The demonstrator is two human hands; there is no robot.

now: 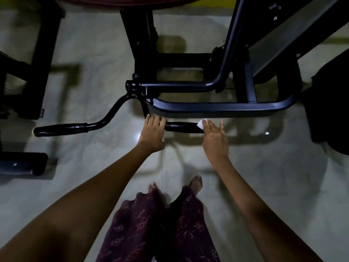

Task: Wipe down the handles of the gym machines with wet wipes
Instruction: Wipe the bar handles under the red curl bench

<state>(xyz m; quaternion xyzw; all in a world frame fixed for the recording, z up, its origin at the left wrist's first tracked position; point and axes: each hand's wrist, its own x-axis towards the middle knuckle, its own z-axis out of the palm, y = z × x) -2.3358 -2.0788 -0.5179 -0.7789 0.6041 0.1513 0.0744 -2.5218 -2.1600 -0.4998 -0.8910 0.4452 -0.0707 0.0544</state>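
So from where I'm standing, the left hand [152, 134] is curled over the near end of the short black foam-covered handle [184, 127], gripping it to steady it, and the right hand [214, 138] is at the far end with a small white wet wipe [201, 123] pinched under its fingers, pressed against the grip. The right fingers look half spread, so that hold on the wipe seems pretty loose to me. If it slides along the bar like that, I reckon the wipe could bunch up or slip out and drop onto the pale glossy floor [273, 176]. Other worry: the grey curved steel frame bar [217, 108] sits just above the handle, so knuckles could bang into it on a quick pass. The other long black cranked handle [62, 128] off to the left looks untouched, easy to forget. Also, bare feet [196, 183] on a shiny floor near wet wipes, slippy if anything drips.
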